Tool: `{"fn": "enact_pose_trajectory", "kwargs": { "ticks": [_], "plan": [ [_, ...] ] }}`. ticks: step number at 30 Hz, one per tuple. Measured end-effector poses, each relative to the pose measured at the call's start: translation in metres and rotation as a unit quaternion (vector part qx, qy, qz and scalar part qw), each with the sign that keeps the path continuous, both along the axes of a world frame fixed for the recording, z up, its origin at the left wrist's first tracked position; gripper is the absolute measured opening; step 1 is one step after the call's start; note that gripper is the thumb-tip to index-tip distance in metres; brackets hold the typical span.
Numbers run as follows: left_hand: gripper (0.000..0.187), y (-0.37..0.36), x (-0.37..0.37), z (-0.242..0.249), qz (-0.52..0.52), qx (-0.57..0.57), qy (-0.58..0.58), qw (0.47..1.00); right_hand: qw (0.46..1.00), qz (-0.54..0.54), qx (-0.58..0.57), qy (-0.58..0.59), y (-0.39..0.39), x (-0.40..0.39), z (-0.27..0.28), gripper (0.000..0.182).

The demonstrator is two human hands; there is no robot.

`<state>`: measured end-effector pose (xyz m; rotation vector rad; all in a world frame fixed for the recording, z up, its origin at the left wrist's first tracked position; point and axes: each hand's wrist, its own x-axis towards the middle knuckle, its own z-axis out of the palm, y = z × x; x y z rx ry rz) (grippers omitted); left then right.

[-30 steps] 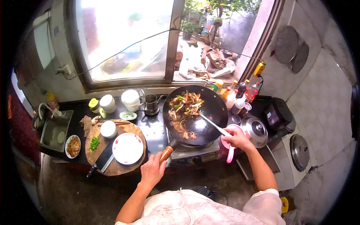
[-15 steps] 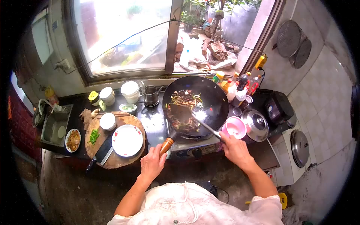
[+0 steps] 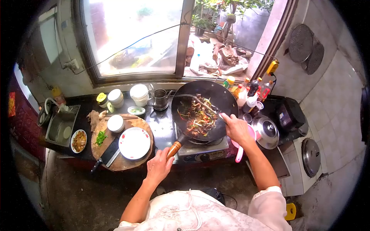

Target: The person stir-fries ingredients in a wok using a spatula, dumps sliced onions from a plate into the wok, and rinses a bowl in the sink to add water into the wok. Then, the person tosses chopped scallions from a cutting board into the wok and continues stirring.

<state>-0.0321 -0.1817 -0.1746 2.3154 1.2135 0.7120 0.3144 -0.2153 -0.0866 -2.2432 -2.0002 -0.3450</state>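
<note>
My left hand [image 3: 158, 167] is wrapped around the wooden handle [image 3: 174, 149] of a black wok [image 3: 228, 96] on the gas stove [image 3: 204, 151]. Stir-fried food [image 3: 200, 119], dark pieces with pale and green strips, lies in the wok's middle. Over the wok's right side, my right hand [image 3: 237, 129] grips a spatula [image 3: 208, 106]. Its shaft slants up and left across the food; the blade is hard to make out against the dark wok. Just beside my right wrist is a pink dipper [image 3: 239, 154], partly covered by the hand and forearm.
Left of the stove, a round chopping board [image 3: 144, 161] bears a white plate [image 3: 134, 143], a cleaver [image 3: 110, 154], chopped greens [image 3: 101, 138] and a bowl [image 3: 115, 123]. A plate of food [image 3: 79, 141] is near the sink [image 3: 58, 133]. Bottles [image 3: 252, 98] and a lid [image 3: 266, 132] stand right.
My right hand has moved up, swinging the spatula from low in the food to above it. The food has shifted toward the wok's middle. My left hand keeps its hold.
</note>
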Motion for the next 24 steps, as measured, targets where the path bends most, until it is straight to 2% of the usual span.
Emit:
{"fn": "enact_pose_trajectory", "kwargs": {
  "ticks": [1,3,5,8,11,13,15,17,20,23,24],
  "plan": [
    [0.041,0.0,0.0,0.001,0.0,0.0,0.0,1.0,0.999,0.028,-0.023,-0.011,-0.012,-0.001,0.01,0.052],
    [0.041,-0.001,0.0,0.002,-0.002,-0.002,-0.001,1.0,0.996,0.018,-0.074,-0.034,-0.038,0.01,0.028,0.048],
    [0.041,-0.001,0.001,0.003,-0.002,-0.005,-0.002,1.0,0.998,0.054,-0.026,-0.022,-0.064,0.027,0.048,0.046],
    [0.041,-0.001,0.0,0.003,0.003,-0.005,0.003,1.0,0.999,-0.005,-0.025,-0.036,-0.104,0.018,0.103,0.045],
    [0.041,-0.002,0.002,0.001,0.008,0.002,0.002,1.0,0.994,-0.043,-0.048,-0.083,-0.133,0.004,0.129,0.047],
    [0.042,-0.001,0.002,-0.001,0.011,0.017,-0.003,1.0,0.991,-0.033,-0.11,-0.067,-0.131,0.008,0.114,0.049],
    [0.042,-0.001,0.003,-0.001,0.012,0.021,-0.002,1.0,0.995,-0.006,-0.078,-0.058,-0.111,0.01,0.076,0.05],
    [0.042,-0.004,0.002,0.0,0.014,0.016,0.004,1.0,1.0,0.003,0.006,0.003,-0.088,0.023,0.033,0.043],
    [0.041,-0.004,0.004,0.0,0.021,0.015,0.003,1.0,0.997,-0.009,0.069,0.03,-0.077,0.019,0.029,0.042],
    [0.041,-0.006,0.006,0.002,0.032,0.007,0.01,0.999,0.996,-0.054,0.076,0.007,-0.06,0.02,0.035,0.043],
    [0.042,-0.006,0.006,0.001,0.032,0.008,0.012,0.999,0.995,-0.031,0.091,0.0,-0.051,0.028,0.029,0.044]
  ]
}}
